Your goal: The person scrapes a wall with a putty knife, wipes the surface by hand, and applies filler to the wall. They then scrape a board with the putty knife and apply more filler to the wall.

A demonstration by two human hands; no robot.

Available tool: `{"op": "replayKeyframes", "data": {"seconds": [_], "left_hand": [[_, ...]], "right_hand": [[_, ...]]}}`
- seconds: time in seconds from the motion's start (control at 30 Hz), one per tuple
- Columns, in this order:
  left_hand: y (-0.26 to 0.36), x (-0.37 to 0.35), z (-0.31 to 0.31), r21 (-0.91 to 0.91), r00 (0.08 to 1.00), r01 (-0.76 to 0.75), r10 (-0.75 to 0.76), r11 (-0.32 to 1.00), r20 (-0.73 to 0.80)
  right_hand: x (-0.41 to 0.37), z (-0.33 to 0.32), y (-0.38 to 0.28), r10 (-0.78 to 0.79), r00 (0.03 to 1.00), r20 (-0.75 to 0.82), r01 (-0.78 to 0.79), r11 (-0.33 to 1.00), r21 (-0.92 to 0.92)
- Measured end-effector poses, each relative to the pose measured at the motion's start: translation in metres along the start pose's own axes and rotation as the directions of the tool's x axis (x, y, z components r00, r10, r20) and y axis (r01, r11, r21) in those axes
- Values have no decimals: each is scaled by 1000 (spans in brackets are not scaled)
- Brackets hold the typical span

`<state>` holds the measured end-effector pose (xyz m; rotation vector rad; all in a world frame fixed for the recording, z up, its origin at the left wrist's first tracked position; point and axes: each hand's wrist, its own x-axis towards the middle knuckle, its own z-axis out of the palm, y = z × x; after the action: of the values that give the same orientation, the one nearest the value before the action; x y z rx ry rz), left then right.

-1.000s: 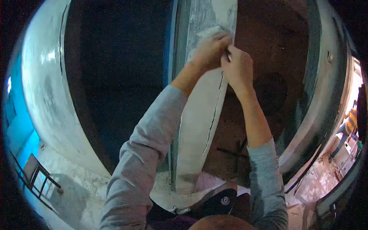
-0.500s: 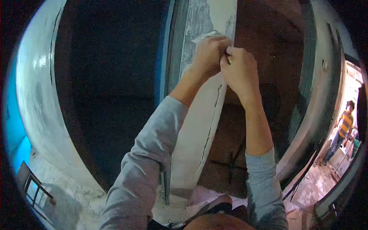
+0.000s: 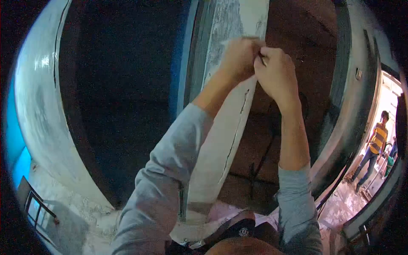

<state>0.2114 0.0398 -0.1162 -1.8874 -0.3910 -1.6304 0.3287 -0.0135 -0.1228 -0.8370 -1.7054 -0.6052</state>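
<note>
My left hand (image 3: 241,57) is raised in front of the pale pillar (image 3: 212,170), its fingers curled closed and smeared a little by motion. My right hand (image 3: 276,72) touches it at the pillar's right edge, with thumb and forefinger pinched together. Whatever lies between the fingertips is too small to make out. A thin whitish strip or edge shows blurred above my left hand. Grey patches mark the pillar's upper part, and a long crack (image 3: 235,140) runs down its right side.
Dark openings flank the pillar. A person in a striped shirt (image 3: 377,138) stands beyond the doorway at the far right. A dark metal frame (image 3: 36,208) leans at the lower left. A curved pale wall (image 3: 40,106) rises on the left.
Both my hands have shifted slightly right in view, still together. The person in the striped shirt has changed stance in the doorway.
</note>
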Motion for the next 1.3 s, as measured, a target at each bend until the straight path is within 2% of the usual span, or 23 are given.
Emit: {"op": "replayKeyframes", "data": {"seconds": [0.03,0.07,0.1,0.13,0.2,0.3,0.4,0.47,0.5,0.57,0.67,0.73,0.77,0.83,0.87,0.9,0.93,0.97,1.07,1.1,1.2,1.3], "left_hand": [[-6,3,1,8,1000,-10,10,1000,2],[-12,3,2,9,997,-81,81,997,-15],[-16,1,4,8,989,-147,147,989,-34],[-16,1,4,8,988,-150,150,989,-34],[-12,1,8,80,992,-117,121,990,-42],[-27,0,8,70,988,-143,147,987,-42],[-18,6,7,38,993,-110,112,993,-37],[-19,8,4,69,994,-111,112,991,-14],[-18,2,3,89,996,-86,86,992,9],[-18,5,0,81,996,-84,85,993,-9],[-17,7,2,10,997,-76,76,997,-33],[-14,9,0,154,997,-76,74,985,15],[-7,6,2,143,997,-70,68,987,21],[1,3,0,118,998,32,-38,992,47],[-7,5,1,128,998,32,-38,991,41],[-15,4,3,123,999,-38,37,992,6],[-16,5,3,115,993,-114,118,987,-26],[-13,7,6,130,995,-86,91,988,-28],[-9,1,8,149,998,-53,55,987,-6],[-15,4,8,219,994,-106,112,970,-16],[0,12,-1,229,999,-48,50,972,-3],[-8,16,0,242,998,-68,64,968,26]], "right_hand": [[-3,-1,-4,25,1000,14,-24,999,-46],[-6,0,-7,46,998,40,-43,995,-93],[-5,4,-6,41,998,47,-37,995,-90],[-2,7,-3,28,1000,0,-28,998,-50],[-2,10,4,23,998,-53,-24,1000,-18],[-1,17,2,17,1000,-7,-17,999,-30],[5,17,9,4,997,-73,-5,1000,-22],[1,-1,-6,69,996,58,-63,994,-91],[0,5,-4,69,995,74,-62,994,-91],[4,11,0,1,997,-75,-3,1000,-21],[5,4,-7,38,999,20,-37,998,-47],[13,3,-4,38,999,30,-38,999,-8],[12,1,-1,52,998,37,-53,998,30],[5,-8,-3,75,994,84,-73,997,-26],[5,-9,-8,78,989,128,-69,995,-76],[4,-3,-6,69,988,138,-60,996,-72],[5,4,-3,54,996,68,-52,998,-38],[7,5,2,43,999,-10,-43,999,-7],[-1,3,6,-24,998,-60,24,1000,-5],[4,5,5,-45,997,-58,46,999,11],[7,-6,2,-1,1000,9,0,999,51],[5,-8,0,63,996,69,-65,997,30]]}}
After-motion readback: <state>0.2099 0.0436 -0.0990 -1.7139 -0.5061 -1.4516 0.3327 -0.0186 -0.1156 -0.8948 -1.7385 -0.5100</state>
